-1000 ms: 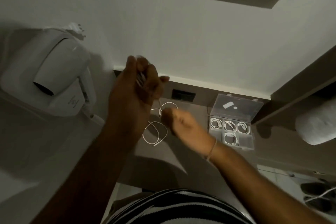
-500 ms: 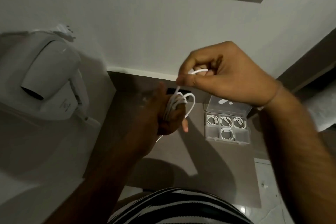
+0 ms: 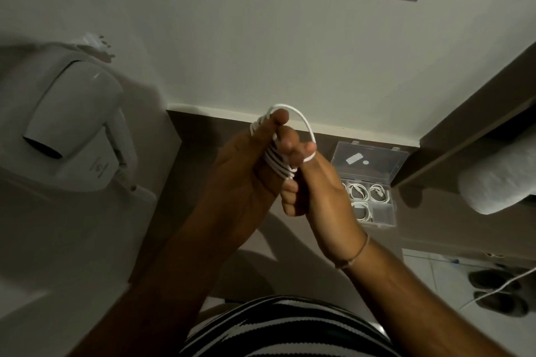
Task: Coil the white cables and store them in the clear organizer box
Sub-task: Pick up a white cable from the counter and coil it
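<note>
A white cable (image 3: 278, 161) is wound in several loops around the fingers of my left hand (image 3: 246, 171), which is raised above the brown tabletop. My right hand (image 3: 317, 188) presses against it from the right and pinches the free end of the cable, which arcs over the top in one loose loop. The clear organizer box (image 3: 385, 214) lies on the table just right of my hands with its lid tipped back against the wall. Coiled white cables sit in three of its compartments; my right hand hides its left edge.
A white wall-mounted hair dryer (image 3: 66, 122) hangs at the left. The brown table (image 3: 290, 255) ends at the wall behind. A rolled white towel (image 3: 499, 182) lies on a shelf at the right. Shoes (image 3: 493, 287) and another white cord (image 3: 504, 284) are on the tiled floor.
My right hand came down from above the left hand to press beside it, laying another loop. The cable that dangled loose is now wound tightly on my left fingers.
</note>
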A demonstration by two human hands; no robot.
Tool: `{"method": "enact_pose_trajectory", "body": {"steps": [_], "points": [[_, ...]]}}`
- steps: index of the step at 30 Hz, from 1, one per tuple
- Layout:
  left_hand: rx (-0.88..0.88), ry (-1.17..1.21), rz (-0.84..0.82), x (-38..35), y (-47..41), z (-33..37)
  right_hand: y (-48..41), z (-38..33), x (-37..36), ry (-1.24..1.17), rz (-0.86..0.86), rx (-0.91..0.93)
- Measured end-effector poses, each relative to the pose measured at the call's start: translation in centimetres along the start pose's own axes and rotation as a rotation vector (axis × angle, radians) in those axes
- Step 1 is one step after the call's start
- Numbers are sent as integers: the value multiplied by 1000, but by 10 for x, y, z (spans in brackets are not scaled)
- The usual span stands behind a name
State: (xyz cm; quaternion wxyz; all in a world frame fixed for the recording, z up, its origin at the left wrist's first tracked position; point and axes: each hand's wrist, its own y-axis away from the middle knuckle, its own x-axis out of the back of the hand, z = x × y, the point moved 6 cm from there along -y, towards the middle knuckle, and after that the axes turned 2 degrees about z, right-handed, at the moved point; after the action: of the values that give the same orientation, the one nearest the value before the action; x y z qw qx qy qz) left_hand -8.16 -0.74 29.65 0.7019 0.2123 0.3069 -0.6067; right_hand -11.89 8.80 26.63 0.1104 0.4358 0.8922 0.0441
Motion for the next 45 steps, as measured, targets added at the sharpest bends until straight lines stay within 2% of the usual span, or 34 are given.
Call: {"method": "enact_pose_trajectory", "body": {"steps": [3, 5, 8, 11, 13, 17, 21, 23, 25, 27, 30, 32, 34, 37, 40, 45], "points": [[-124, -308, 129, 3, -2, 12, 12, -9, 1, 302, -43, 123], [-144, -495, 202, 3, -2, 12, 16, -16, 7, 497, -35, 203], [-155, -570, 270, 2, -2, 7, 22, -34, 14, 772, 79, 384], [-210, -565, 304, 1, -4, 8, 26, -48, 16, 817, 168, 568], [-191, -542, 346, 5, -4, 5, 28, -51, 15, 789, 157, 662], [-118, -449, 416, 13, -1, -3, 26, -45, 13, 826, 61, 719], [-61, -463, 485, 10, 4, -14, 28, -45, 23, 831, 173, 764], [-49, -483, 442, 3, 3, -17, 25, -46, 27, 894, 270, 760], [-37, -512, 381, -2, 0, -15, 20, -42, 27, 888, 239, 715], [11, -548, 288, -4, -6, -15, 12, -34, 25, 783, 79, 606], [149, -556, 127, 1, -11, -28, 9, -24, 21, 547, -251, 374], [193, -444, 38, 6, -12, -34, 11, -26, 30, 339, -330, 272], [315, -229, -48, 16, -15, -40, 11, -29, 41, 238, -262, 220], [457, -69, -88, 29, -22, -47, 8, -21, 44, 320, -109, 213], [498, -254, 49, 42, -28, -57, 4, -7, 43, 399, 102, 262], [336, -534, 275, 53, -29, -57, 2, 4, 51, 274, 302, 267]]}}
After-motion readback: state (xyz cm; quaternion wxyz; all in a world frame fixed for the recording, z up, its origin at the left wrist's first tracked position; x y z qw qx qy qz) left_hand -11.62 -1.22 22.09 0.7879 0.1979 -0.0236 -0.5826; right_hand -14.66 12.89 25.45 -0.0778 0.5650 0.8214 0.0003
